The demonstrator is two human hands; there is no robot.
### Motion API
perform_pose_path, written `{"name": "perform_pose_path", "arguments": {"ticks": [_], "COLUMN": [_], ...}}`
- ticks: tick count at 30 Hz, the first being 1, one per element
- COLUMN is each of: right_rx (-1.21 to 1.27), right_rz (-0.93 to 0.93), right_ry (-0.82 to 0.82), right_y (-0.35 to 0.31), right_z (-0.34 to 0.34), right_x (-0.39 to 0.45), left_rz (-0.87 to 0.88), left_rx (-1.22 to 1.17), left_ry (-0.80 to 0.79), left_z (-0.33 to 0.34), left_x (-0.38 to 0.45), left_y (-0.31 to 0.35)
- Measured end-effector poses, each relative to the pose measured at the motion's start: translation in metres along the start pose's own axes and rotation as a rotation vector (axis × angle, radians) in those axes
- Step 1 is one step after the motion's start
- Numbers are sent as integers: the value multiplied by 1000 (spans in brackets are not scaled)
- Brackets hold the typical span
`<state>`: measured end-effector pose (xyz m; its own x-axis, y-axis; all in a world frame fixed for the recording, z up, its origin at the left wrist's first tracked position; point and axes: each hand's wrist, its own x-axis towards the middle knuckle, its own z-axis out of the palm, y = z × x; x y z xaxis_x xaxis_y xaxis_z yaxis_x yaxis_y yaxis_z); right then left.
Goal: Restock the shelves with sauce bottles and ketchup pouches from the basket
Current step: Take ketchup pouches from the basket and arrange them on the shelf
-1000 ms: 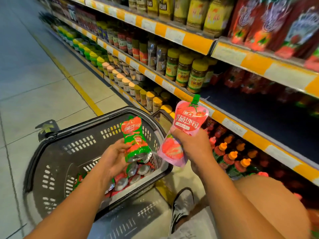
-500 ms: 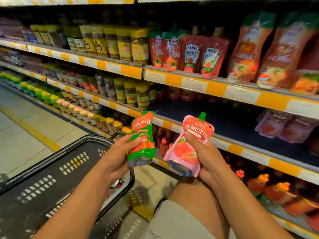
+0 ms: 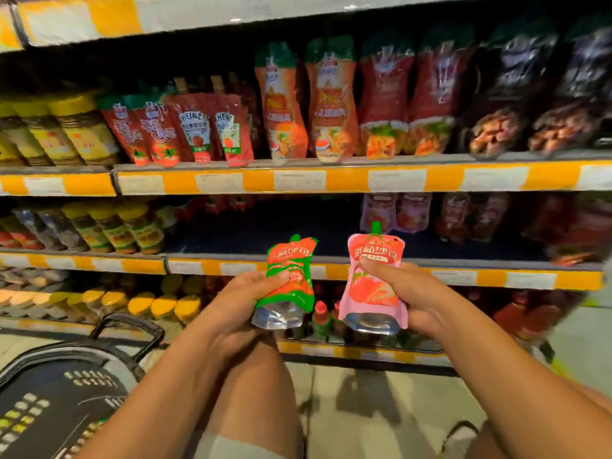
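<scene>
- Head view: the basket (image 3: 66, 392) is cut off at the lower left, so its contents cannot be seen; the far-right pouches on the shelves are blurred.
- Compared with half a second ago, the view has swung to face the shelves more squarely, and both pouches have come up in front of the middle shelf (image 3: 463, 276).
- The left hand (image 3: 238, 306) grips the green-and-red pouch (image 3: 288, 279), thumb across its front.
- The right hand (image 3: 407, 296) grips the pink pouch (image 3: 372, 283), thumb on its label.
- Both pouches stand roughly upright, long axis vertical, spouts up, silver bases down, side by side and apart.
</scene>
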<state>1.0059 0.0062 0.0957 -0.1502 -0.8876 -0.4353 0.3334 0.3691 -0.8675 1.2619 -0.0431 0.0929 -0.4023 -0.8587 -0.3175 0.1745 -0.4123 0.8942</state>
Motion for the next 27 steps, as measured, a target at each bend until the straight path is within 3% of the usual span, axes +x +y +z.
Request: {"name": "perform_pose_path", "arguments": {"ticks": [4, 11, 16, 22, 27], "right_rx": [-34, -136, -217, -145, -122], "right_rz": [2, -57, -124, -197, -311], "right_ry": [56, 144, 192, 231, 334], "right_y": [-7, -20, -29, -41, -41], "right_z": [-38, -79, -95, -103, -105], "right_x": [17, 57, 84, 108, 123], "left_rz": [-49, -100, -7, 58, 106], "left_rx": [51, 170, 223, 228, 162], "left_ry": [-36, 41, 90, 84, 169], "left_z": [23, 36, 61, 86, 85], "left_x": [23, 66, 110, 169, 197], "left_y": [-19, -24, -18, -4, 0]}}
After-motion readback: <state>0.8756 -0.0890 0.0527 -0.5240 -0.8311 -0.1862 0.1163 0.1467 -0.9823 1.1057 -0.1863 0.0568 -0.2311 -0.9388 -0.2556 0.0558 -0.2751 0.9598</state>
